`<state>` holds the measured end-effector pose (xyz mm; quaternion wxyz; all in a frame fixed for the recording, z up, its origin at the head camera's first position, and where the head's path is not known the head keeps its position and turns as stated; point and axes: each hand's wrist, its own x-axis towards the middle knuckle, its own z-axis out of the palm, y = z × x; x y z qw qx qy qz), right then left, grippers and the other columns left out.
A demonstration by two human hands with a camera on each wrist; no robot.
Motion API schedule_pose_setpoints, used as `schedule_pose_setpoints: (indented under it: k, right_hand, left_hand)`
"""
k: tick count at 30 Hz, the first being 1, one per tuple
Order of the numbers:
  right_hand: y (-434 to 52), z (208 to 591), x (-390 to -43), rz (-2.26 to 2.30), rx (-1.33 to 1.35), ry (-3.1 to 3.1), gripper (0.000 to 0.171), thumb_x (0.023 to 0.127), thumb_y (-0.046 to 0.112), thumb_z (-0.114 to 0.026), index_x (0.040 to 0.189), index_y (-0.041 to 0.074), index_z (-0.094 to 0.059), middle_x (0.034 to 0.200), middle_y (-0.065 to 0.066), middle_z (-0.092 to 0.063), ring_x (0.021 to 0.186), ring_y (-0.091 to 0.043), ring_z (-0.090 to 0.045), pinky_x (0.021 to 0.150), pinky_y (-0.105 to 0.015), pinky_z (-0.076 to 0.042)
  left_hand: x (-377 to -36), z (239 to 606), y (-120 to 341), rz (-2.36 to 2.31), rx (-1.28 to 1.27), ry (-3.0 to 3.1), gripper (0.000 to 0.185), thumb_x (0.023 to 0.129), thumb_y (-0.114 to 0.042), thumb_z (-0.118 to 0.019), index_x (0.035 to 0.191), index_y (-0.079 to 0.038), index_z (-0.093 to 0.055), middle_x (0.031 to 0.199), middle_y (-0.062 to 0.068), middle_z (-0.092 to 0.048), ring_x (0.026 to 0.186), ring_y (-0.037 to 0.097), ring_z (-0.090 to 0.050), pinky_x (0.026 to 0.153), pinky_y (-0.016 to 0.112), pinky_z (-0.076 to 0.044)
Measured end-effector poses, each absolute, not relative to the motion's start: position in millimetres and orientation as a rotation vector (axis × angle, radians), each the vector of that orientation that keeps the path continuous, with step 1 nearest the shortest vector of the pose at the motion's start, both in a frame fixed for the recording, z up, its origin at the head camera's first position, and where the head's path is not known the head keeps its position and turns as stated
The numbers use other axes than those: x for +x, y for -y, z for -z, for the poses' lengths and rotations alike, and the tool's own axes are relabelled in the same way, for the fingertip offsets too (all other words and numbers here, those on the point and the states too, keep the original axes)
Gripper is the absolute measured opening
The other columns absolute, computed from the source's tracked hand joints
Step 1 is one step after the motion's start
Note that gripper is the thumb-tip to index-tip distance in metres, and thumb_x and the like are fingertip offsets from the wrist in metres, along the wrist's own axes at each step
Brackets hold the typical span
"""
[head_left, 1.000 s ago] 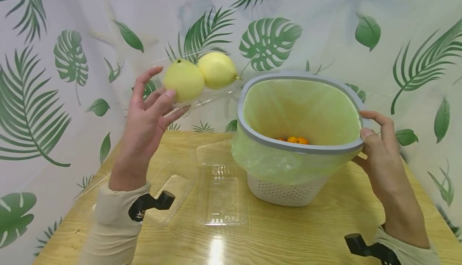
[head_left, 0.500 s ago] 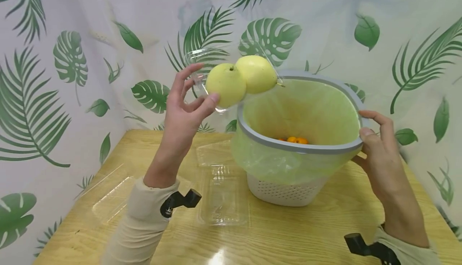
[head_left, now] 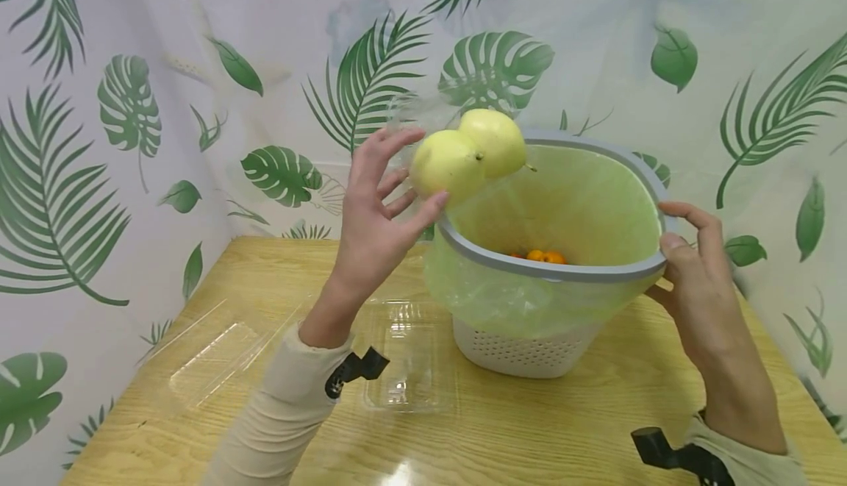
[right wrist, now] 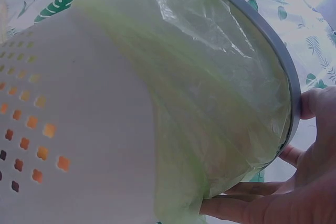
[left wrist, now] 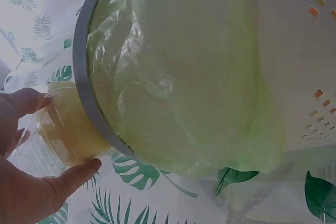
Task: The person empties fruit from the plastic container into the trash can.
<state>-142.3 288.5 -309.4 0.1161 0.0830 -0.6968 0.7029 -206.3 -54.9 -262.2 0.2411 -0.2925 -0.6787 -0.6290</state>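
Note:
My left hand [head_left: 387,203] holds a clear plastic tray [head_left: 423,115] tipped at the bin's left rim; two yellow pears [head_left: 471,152] lie in it, over the rim. In the left wrist view the thumb and fingers [left wrist: 31,103] pinch the tray with a pear [left wrist: 65,129] against the grey rim [left wrist: 86,103]. My right hand [head_left: 691,280] grips the right rim of the white perforated bin [head_left: 523,354], which is tilted toward me and lined with a green bag [head_left: 562,206]. Small orange fruits [head_left: 539,256] lie at its bottom. In the right wrist view the fingers [right wrist: 315,156] wrap the rim [right wrist: 291,93].
The bin stands on a wooden table [head_left: 529,434]. A clear plastic clamshell [head_left: 410,354] lies in front of the bin, and another clear tray [head_left: 212,357] lies at the table's left. A leaf-printed cloth [head_left: 132,104] hangs behind and to the sides.
My left hand has carried the tray with the two pears rightward from over the table to the bin's left rim and tipped it. The right hand and bin have stayed put.

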Motion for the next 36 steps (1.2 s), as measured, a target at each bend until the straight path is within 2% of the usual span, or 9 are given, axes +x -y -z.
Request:
schedule_pose_setpoints:
  k: [4, 10, 20, 23, 29, 36]
  right_hand:
    - [-288.2, 309.3, -142.7, -2.065, 0.250, 2.035, 0.043, 0.110, 0.024, -0.041, 0.152, 0.023, -0.030, 0.118, -0.008, -0.062, 0.110, -0.019, -0.063, 0.079, -0.020, -0.053]
    - [-289.0, 310.0, -142.2, -2.068, 0.259, 2.031, 0.043, 0.110, 0.024, -0.040, 0.152, 0.023, -0.029, 0.119, -0.008, -0.062, 0.110, -0.020, -0.062, 0.079, -0.020, -0.052]
    - [-289.2, 309.6, -142.1, -2.051, 0.252, 2.049, 0.044, 0.110, 0.024, -0.040, 0.152, 0.024, -0.029, 0.120, -0.009, -0.063, 0.110, -0.021, -0.062, 0.078, -0.020, -0.051]
    - [-288.7, 309.8, -142.3, -2.049, 0.246, 2.051, 0.043, 0.110, 0.024, -0.040, 0.152, 0.024, -0.029, 0.119, -0.009, -0.062, 0.110, -0.021, -0.062, 0.078, -0.020, -0.052]
    - [-288.4, 310.0, -142.1, -2.048, 0.268, 2.043, 0.044, 0.110, 0.024, -0.040, 0.153, 0.023, -0.029, 0.120, -0.010, -0.061, 0.112, -0.021, -0.062, 0.080, -0.020, -0.052]
    - [-289.0, 310.2, -141.7, -2.051, 0.285, 2.036, 0.044, 0.110, 0.025, -0.041, 0.153, 0.023, -0.029, 0.120, -0.010, -0.060, 0.111, -0.021, -0.062, 0.080, -0.020, -0.053]
  left_hand:
    - [-204.9, 264.3, 54.1, 1.582, -0.787, 1.915, 0.061, 0.086, -0.007, -0.082, 0.141, -0.016, -0.058, 0.161, 0.009, -0.027, 0.130, 0.036, -0.055, 0.094, 0.046, -0.057]
    - [-204.5, 268.1, 53.2, 1.490, -0.842, 1.899, 0.059, 0.085, -0.005, -0.082, 0.139, -0.014, -0.059, 0.162, 0.011, -0.024, 0.135, 0.028, -0.052, 0.093, 0.049, -0.056]
    - [-207.5, 269.6, 53.6, 1.382, -0.888, 1.885, 0.059, 0.084, -0.005, -0.083, 0.138, -0.014, -0.060, 0.162, 0.014, -0.025, 0.145, 0.026, -0.037, 0.094, 0.046, -0.056]
    - [-207.4, 269.3, 53.1, 1.350, -0.904, 1.875, 0.058, 0.084, -0.004, -0.083, 0.138, -0.013, -0.061, 0.162, 0.015, -0.025, 0.145, 0.029, -0.038, 0.096, 0.043, -0.055]
    - [-207.6, 267.7, 50.6, 1.337, -0.948, 1.827, 0.059, 0.082, 0.001, -0.083, 0.137, -0.009, -0.062, 0.162, 0.014, -0.023, 0.127, 0.026, -0.057, 0.100, 0.037, -0.054]
    - [-207.7, 264.0, 46.9, 1.205, -0.988, 1.804, 0.056, 0.081, 0.003, -0.082, 0.132, -0.011, -0.064, 0.159, 0.023, -0.025, 0.129, 0.030, -0.056, 0.107, 0.038, -0.049]
